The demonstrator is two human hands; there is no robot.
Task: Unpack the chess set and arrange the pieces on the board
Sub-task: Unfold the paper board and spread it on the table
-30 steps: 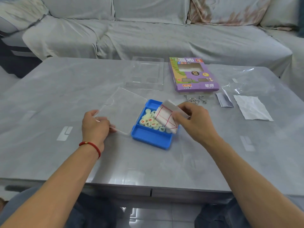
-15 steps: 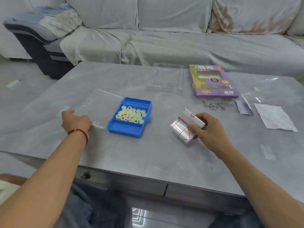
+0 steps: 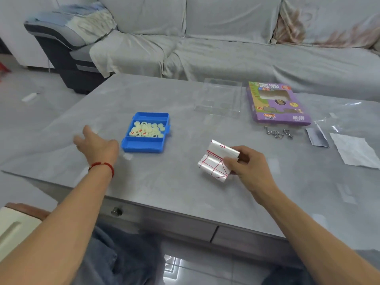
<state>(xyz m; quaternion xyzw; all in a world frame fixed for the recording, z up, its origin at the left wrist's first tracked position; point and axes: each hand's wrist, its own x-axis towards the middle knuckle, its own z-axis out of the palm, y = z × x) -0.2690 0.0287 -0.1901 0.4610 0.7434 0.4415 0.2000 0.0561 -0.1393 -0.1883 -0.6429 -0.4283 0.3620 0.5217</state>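
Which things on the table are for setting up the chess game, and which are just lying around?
For the game:
- blue tray with the round pieces in it
- folded board sheet, held in the right hand

Just lying around:
- purple box
- clear plastic tray
- metal wire puzzles
- white paper
- plastic wrap

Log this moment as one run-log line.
right hand: holds folded red-lined paper board | left hand: open, beside blue plastic tray | round cream pieces: in tray
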